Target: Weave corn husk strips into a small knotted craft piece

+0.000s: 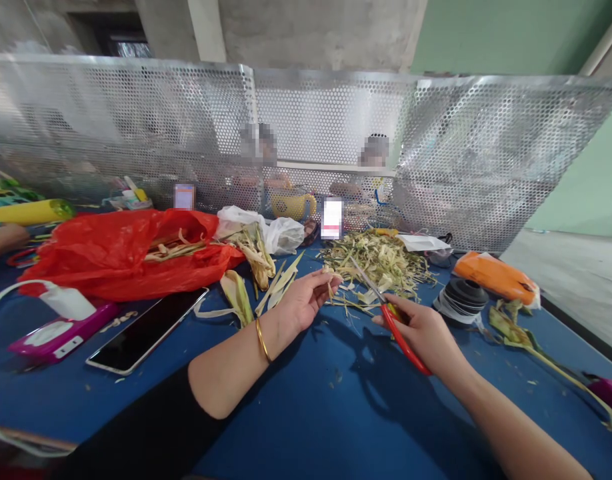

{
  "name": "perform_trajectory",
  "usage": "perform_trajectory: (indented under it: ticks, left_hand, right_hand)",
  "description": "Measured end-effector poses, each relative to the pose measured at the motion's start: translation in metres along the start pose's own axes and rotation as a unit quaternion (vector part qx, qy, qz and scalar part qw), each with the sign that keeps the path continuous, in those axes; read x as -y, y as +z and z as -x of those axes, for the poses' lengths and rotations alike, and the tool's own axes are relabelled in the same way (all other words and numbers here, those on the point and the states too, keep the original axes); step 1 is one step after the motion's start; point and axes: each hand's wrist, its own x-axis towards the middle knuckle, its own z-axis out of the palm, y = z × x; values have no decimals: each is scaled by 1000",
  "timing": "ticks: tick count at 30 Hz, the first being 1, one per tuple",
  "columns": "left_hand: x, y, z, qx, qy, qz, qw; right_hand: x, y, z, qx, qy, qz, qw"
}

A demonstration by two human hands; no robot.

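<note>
My left hand [309,300], with a gold bangle at the wrist, is raised over the blue table [306,413]. Its fingertips pinch a small pale piece of corn husk [332,272], partly hidden by the fingers. My right hand [429,327] is closed around the red-handled scissors [405,343], whose blades point up and left toward the left hand. Just beyond both hands lies a heap of cut husk scraps [381,263]. Left of my left hand, longer husk leaves [237,297] rest on the table.
A red plastic bag [111,250] holds husk strips at left, near a black-screened phone [149,333] and a purple power strip [61,337]. At right are a black spool [460,300] and an orange packet [499,277]. A perforated metal screen [326,120] stands behind; people sit beyond it.
</note>
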Motion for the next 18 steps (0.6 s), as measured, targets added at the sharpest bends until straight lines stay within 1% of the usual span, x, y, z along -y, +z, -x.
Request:
perform_trajectory:
  ticks: [2, 4, 8, 14, 18]
  left_hand:
    - [-1, -1, 0, 12, -20, 5, 1000]
    - [-3, -2, 1, 26, -41, 11, 999]
    - [-4, -1, 4, 35, -56, 7, 998]
    - [-3, 1, 8, 33, -56, -9, 998]
    - [5, -2, 7, 28, -57, -64, 996]
  right_hand:
    - [-5, 0, -4, -41, 14, -6, 999]
    - [-11, 1, -8, -64, 20, -17, 998]
    - [-18, 3, -11, -59, 21, -36, 997]
    - [-12, 2, -9, -43, 34, -55, 997]
    - [-13, 1, -11, -58, 25, -41, 997]
